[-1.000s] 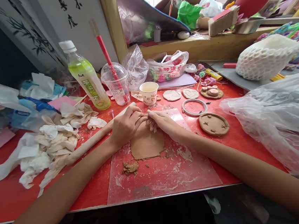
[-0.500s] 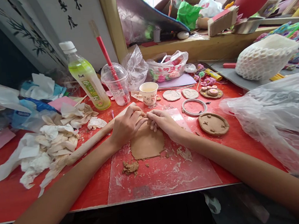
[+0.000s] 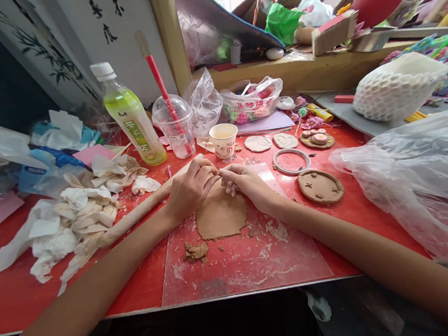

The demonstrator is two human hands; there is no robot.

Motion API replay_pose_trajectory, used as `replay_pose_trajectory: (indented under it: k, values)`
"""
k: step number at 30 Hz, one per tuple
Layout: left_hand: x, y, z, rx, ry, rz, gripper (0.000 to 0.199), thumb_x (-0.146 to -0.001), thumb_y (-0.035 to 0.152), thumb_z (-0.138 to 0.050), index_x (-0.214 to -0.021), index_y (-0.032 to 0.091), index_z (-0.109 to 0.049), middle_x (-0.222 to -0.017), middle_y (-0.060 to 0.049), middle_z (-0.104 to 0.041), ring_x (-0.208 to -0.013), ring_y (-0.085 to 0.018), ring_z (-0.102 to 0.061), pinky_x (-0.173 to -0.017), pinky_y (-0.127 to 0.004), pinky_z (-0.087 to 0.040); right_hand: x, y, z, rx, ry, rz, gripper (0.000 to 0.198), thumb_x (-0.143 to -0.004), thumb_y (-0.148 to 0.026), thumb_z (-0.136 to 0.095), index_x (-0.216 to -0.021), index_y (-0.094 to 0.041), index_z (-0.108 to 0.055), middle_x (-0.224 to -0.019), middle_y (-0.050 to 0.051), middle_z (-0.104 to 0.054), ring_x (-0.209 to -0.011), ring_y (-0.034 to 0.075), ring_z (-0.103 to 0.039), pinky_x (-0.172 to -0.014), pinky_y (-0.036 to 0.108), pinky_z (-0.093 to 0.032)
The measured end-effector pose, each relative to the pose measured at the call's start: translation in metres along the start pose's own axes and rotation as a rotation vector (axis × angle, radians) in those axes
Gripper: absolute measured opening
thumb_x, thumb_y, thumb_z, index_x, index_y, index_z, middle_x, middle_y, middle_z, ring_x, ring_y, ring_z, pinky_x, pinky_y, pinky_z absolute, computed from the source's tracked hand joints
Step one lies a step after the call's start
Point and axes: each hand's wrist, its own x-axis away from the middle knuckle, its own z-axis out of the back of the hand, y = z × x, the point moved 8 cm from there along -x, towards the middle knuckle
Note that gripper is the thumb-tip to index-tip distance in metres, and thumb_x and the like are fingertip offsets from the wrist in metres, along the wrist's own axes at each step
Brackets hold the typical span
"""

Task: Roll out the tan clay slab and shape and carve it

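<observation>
Over the far edge of a flat, rolled-out clay slab [image 3: 221, 218], my left hand [image 3: 192, 186] and my right hand [image 3: 246, 185] meet with fingertips pinched together. Between them is what looks like a small piece of clay, mostly hidden by the fingers. The slab lies on a clear plastic mat [image 3: 250, 276] smeared with clay. A crumbly clay lump [image 3: 196, 251] sits near the slab's front left corner. Beside my left forearm a long wooden rolling pin [image 3: 141, 215] lies slanted, partly behind the left hand. Clay-dusted fingers show on my right hand.
Beyond the hands stand a paper cup [image 3: 224, 140], a plastic cup [image 3: 174, 128] and a green drink bottle [image 3: 132, 121]. On the right are a ring [image 3: 292, 171], a round clay plaque [image 3: 321, 186] and a plastic bag [image 3: 410, 171]. Crumpled tissues [image 3: 80, 216] pile up left.
Both hands stay almost in the same place, fingertips still pinched together above the slab. The whole view has shifted very slightly.
</observation>
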Motion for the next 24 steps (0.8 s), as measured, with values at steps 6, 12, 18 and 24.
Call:
replay_pose_trajectory:
  k: [6,12,18,24]
  values:
    - [0.0,0.0,0.002,0.01,0.013,0.005,0.015,-0.09,0.029,-0.049,-0.093,0.016,-0.055,-0.096,-0.005,-0.057,-0.078,-0.011,-0.061,-0.054,-0.019,-0.045,0.0,-0.002,0.002,-0.036,0.031,0.006,0.022,-0.082,-0.036,-0.052,-0.071,-0.017,-0.051,-0.065,-0.003,-0.05,-0.053,0.007,-0.045,-0.053,0.023,-0.037]
    - [0.0,-0.001,0.002,0.021,0.005,0.026,0.017,-0.088,0.031,-0.051,-0.096,0.016,-0.054,-0.1,-0.006,-0.055,-0.085,-0.013,-0.06,-0.057,-0.02,-0.047,-0.003,0.0,0.006,-0.058,0.041,0.049,0.021,-0.079,-0.037,-0.057,-0.073,-0.017,-0.052,-0.063,-0.003,-0.05,-0.05,0.007,-0.046,-0.049,0.023,-0.036]
    - [0.0,-0.004,0.004,0.098,-0.008,0.088,0.026,-0.084,0.032,-0.054,-0.105,0.017,-0.049,-0.111,-0.009,-0.051,-0.089,-0.015,-0.057,-0.058,-0.022,-0.05,-0.01,-0.017,0.024,0.001,0.141,0.087,0.019,-0.08,-0.034,-0.056,-0.073,-0.017,-0.052,-0.061,-0.003,-0.05,-0.05,0.006,-0.045,-0.048,0.022,-0.035]
    - [-0.001,-0.003,0.002,0.077,-0.017,0.056,0.02,-0.085,0.028,-0.052,-0.102,0.017,-0.05,-0.106,-0.008,-0.054,-0.097,-0.018,-0.055,-0.069,-0.026,-0.052,0.032,-0.088,0.089,0.483,0.359,0.3,0.015,-0.078,-0.034,-0.059,-0.077,-0.019,-0.061,-0.071,0.001,-0.057,-0.057,0.009,-0.045,-0.051,0.026,-0.035]
